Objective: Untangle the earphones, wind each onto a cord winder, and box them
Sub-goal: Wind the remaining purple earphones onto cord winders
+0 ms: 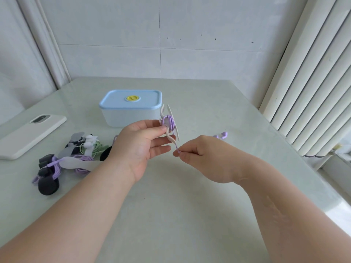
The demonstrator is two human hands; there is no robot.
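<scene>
The pale table (190,205) spreads beneath both forearms. Straight beyond the left hand (140,147) stands the box (131,109), its blue lid on. Well out to that hand's left a white phone (32,135) lies face down. Closer in, just outside the left wrist, is a heap of finished bundles (76,154) in purple, green and black, apparently wound already. Both hands are raised over the table, close together but not touching. The left pinches the cream cord winder (170,123) between thumb and fingertips, so that it stands tilted just past them with several purple turns round its waist. The right hand (199,150) nips the purple cord (175,144) between thumb and forefinger, just under the winder. The earbuds (221,135) lie on the table just beyond the right knuckles, and the cord's path to them is hidden by the hand. The step looks to be winding, partway through this set. To do it well, the run between pinch and winder should be short and lightly taut, with each turn laid beside the last in the waist. The left fingers belong clear of the groove. Slack should slide through the right pinch so the buds trail without snagging, leaving a short tail to tuck.
</scene>
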